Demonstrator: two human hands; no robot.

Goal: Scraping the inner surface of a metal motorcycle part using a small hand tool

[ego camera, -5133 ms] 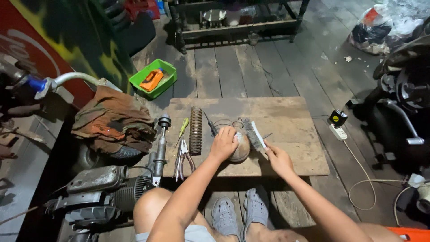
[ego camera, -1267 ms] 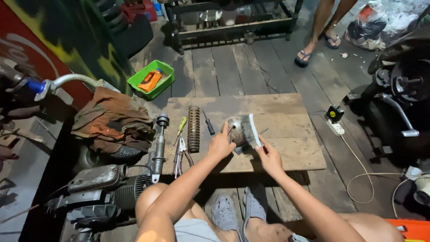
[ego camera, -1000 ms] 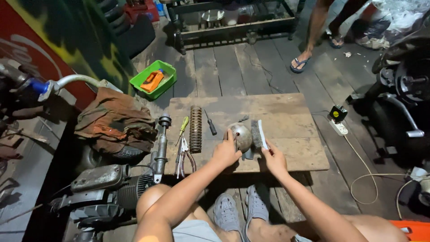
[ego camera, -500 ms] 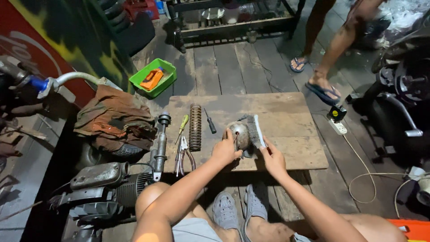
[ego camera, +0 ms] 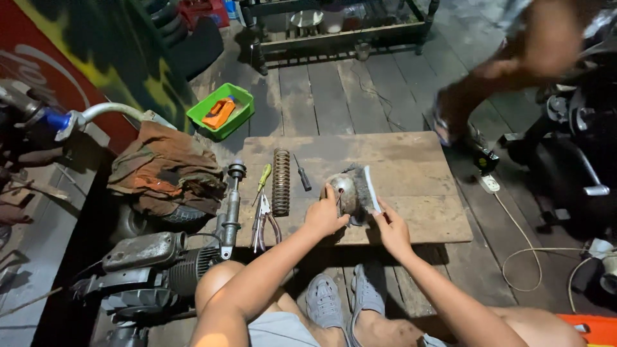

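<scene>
Left hand (ego camera: pixel 324 217) closed on round grey metal shell (ego camera: pixel 342 193), thumb and fingers gripping its near rim; shell propped on edge near middle of wooden tabletop (ego camera: pixel 424 212). Right hand (ego camera: pixel 391 230) wrapped round handle of wire brush (ego camera: pixel 366 189), bristles pressed against shell at its 3 o'clock side. Brush back white, bristles dark.

At 9 o'clock from shell: black-handled screwdriver (ego camera: pixel 301 173), then rusty coil spring (ego camera: pixel 281 182) lying lengthwise, then green-handled screwdriver (ego camera: pixel 263 181) with pliers (ego camera: pixel 262 225) just below it. Metal shaft (ego camera: pixel 230 209) along left edge of tabletop, touching small engine (ego camera: pixel 151 270) at 7 o'clock. Heap of brown rags (ego camera: pixel 164 170) further out at 9 o'clock. Green tray (ego camera: pixel 222 111) holding orange item at 11 o'clock on plank floor.

Blurred leg of another person (ego camera: pixel 514 71) at 1 o'clock, beside yellow-and-black device and white power strip (ego camera: pixel 488 183) at 3 o'clock. Own grey shoes (ego camera: pixel 344 302) seen under near edge of tabletop.
</scene>
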